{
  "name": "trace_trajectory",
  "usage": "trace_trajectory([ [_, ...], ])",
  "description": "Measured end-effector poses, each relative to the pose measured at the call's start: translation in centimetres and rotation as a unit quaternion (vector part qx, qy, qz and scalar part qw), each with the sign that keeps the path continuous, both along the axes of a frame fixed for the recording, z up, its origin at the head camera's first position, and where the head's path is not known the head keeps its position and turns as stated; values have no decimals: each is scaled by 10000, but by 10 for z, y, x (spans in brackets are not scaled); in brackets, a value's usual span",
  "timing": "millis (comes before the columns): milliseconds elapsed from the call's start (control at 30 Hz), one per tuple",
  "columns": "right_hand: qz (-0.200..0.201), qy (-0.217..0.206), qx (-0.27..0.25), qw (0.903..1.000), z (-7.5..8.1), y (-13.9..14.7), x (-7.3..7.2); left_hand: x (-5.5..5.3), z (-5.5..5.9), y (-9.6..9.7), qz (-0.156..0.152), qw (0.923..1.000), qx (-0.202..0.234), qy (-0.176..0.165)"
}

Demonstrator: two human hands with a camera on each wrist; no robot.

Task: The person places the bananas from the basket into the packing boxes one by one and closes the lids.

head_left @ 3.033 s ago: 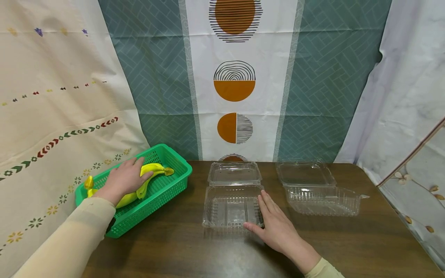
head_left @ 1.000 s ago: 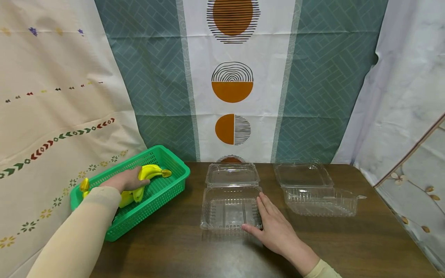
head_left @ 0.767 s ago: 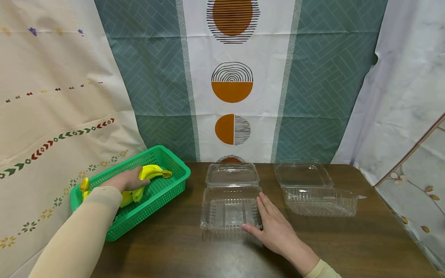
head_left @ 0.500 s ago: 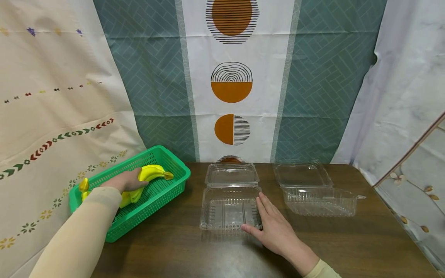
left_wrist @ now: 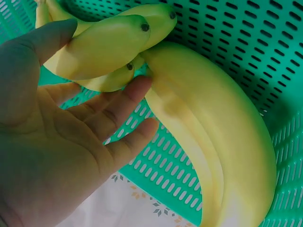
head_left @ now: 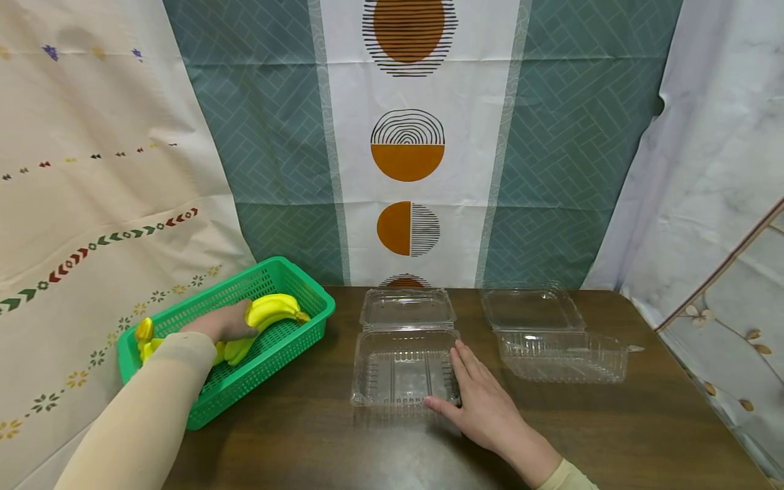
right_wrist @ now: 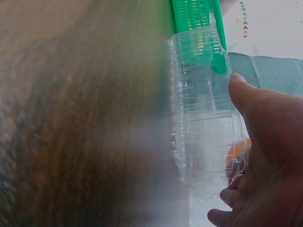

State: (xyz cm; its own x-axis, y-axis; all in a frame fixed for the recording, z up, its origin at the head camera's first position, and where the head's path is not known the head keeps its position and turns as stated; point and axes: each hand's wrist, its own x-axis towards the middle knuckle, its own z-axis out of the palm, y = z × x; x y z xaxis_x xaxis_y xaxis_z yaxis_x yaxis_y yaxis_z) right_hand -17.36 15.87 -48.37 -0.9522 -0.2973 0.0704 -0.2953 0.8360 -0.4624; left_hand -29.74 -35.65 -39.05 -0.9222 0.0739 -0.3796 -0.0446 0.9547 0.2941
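My left hand [head_left: 223, 322] reaches into the green basket [head_left: 257, 378], over yellow bananas [head_left: 275, 309]. In the left wrist view, a bunch of bananas [left_wrist: 99, 49] lies between the thumb and the fingers of the left hand [left_wrist: 71, 118]. A larger banana bunch [left_wrist: 213, 127] lies beside the fingertips. My right hand [head_left: 484, 405] rests with extended fingers against the right side of an opened clear plastic clamshell container [head_left: 407, 374]. In the right wrist view, the thumb of the right hand [right_wrist: 270, 146] touches the rim of the container [right_wrist: 203, 104].
A second opened clamshell container [head_left: 563, 357] stands to the right on the brown wooden table [head_left: 343, 452]. More banana tips [head_left: 144, 331] show at the basket's left end. Patterned cloths [head_left: 282, 170] hang behind the table and at both sides.
My left hand has sunk lower into the basket, and the bananas by it have shifted slightly and turned. The right hand and both containers keep their places.
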Motion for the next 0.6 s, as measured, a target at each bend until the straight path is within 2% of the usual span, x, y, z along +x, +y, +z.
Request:
trace_trajectory([
  [100,-6,-19,-13,10000,0,0,0,-2,-3,-1,-59,9999,90,56],
  [300,-18,-47,3,10000,0,0,0,-11,-15,-11,-211,9995,100,198],
  [400,-26,-37,15,10000,1,-1,0,-13,-19,-13,-169,9995,134,241],
  [433,-29,-35,20,10000,1,-1,1,-12,-17,-10,-120,9995,192,230],
  [600,-35,-7,-11,10000,2,-1,1,-20,-27,-18,-231,9990,20,392],
])
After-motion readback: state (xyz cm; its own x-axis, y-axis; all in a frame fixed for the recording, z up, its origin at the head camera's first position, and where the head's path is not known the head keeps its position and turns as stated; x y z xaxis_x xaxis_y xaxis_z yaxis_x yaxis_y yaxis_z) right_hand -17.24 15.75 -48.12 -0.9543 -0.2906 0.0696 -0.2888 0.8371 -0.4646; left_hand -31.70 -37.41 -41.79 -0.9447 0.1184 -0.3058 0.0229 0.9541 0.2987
